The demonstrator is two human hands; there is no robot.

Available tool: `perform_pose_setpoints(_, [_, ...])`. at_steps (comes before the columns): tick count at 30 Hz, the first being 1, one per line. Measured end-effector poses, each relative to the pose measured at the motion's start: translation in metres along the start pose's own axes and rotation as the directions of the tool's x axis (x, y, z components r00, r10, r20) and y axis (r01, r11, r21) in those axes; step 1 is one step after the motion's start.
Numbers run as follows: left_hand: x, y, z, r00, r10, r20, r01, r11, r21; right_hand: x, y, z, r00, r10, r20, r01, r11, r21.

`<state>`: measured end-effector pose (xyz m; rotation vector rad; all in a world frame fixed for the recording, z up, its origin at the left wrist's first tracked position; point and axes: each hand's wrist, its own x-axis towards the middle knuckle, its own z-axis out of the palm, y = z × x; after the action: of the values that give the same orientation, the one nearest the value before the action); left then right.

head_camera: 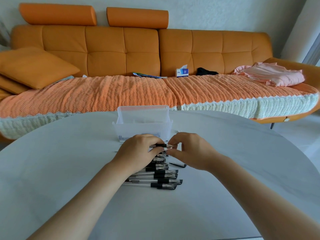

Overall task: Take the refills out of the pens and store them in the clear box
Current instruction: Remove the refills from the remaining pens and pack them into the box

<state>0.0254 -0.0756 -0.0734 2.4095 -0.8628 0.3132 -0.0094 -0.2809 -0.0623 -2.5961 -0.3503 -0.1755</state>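
A sofa [121, 49] is stretching across the back of the room, with two bolsters [57, 13] sitting on top of its backrest; a cover [103, 94] is lying over its seat; a table [52, 170] is filling the foreground, and both forearms are reaching out over it. A cushion [32, 66] is leaning at the sofa's left end; pink clothes [271, 74] are lying crumpled at its right end.

The box [143, 125] is standing on the far middle of the table with its lid tipped up behind it; something dark is showing through its front wall low on the left, too blurred to name. The pens [161, 177] are lying in a loose row on the table nearer than the box, tips pointing right, the left forearm partly covering them.

The left hand [138, 151] is curling round a pen [161, 145], gripping its black section just in front of the box, above the row's far end; the right hand [190, 151] is pinching that pen's tip between thumb and forefinger, its other fingers hanging loosely curled.

A booklet [149, 75], a black cloth [207, 71] and a tissue box [182, 71] are resting on the seat against the backrest; a cap [178, 164] is lying on the table just right of the pens, under the right hand.
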Motion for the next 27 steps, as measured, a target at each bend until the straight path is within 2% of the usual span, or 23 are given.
perform_pose_setpoints(3, [0.002, 0.000, -0.001, 0.999, -0.008, 0.035, 0.009, 0.999, -0.039, 0.000, 0.000, -0.001, 0.999, -0.031, -0.036, 0.030, 0.999, -0.034])
perform_pose_setpoints(9, [0.000, -0.002, 0.000, 0.998, 0.061, 0.011, -0.061, 0.998, -0.017, -0.001, -0.001, -0.002, 0.999, 0.032, 0.034, -0.032, 0.999, 0.006])
perform_pose_setpoints(12, [0.000, -0.003, 0.001, 0.999, 0.039, 0.015, -0.038, 0.998, -0.041, 0.000, -0.001, -0.001, 1.000, -0.002, 0.009, 0.003, 0.998, -0.059])
perform_pose_setpoints(15, [0.001, -0.002, 0.001, 0.997, 0.076, -0.030, -0.077, 0.997, -0.032, 0.001, 0.001, -0.001, 0.997, 0.075, 0.031, -0.077, 0.993, 0.084])
perform_pose_setpoints(18, [-0.002, -0.001, 0.000, 0.989, 0.125, -0.082, -0.116, 0.988, 0.099, 0.001, 0.003, 0.000, 0.987, 0.142, 0.070, -0.153, 0.971, 0.184])
perform_pose_setpoints(20, [-0.005, -0.001, 0.001, 0.991, 0.103, -0.089, -0.092, 0.987, 0.129, 0.000, 0.003, 0.001, 0.984, 0.158, 0.081, -0.169, 0.975, 0.148])
perform_pose_setpoints(23, [-0.008, -0.003, 0.001, 0.995, 0.055, -0.081, -0.045, 0.992, 0.116, -0.006, 0.004, -0.002, 0.973, 0.191, 0.126, -0.191, 0.981, -0.016])
perform_pose_setpoints(25, [-0.009, -0.006, -0.001, 0.998, 0.012, -0.065, -0.006, 0.996, 0.087, -0.011, 0.006, -0.005, 0.971, 0.179, 0.157, -0.159, 0.978, -0.135])
perform_pose_setpoints(27, [-0.010, -0.009, -0.001, 0.999, -0.021, -0.047, 0.024, 0.998, 0.060, -0.015, 0.009, -0.005, 0.972, 0.162, 0.169, -0.134, 0.977, -0.163])
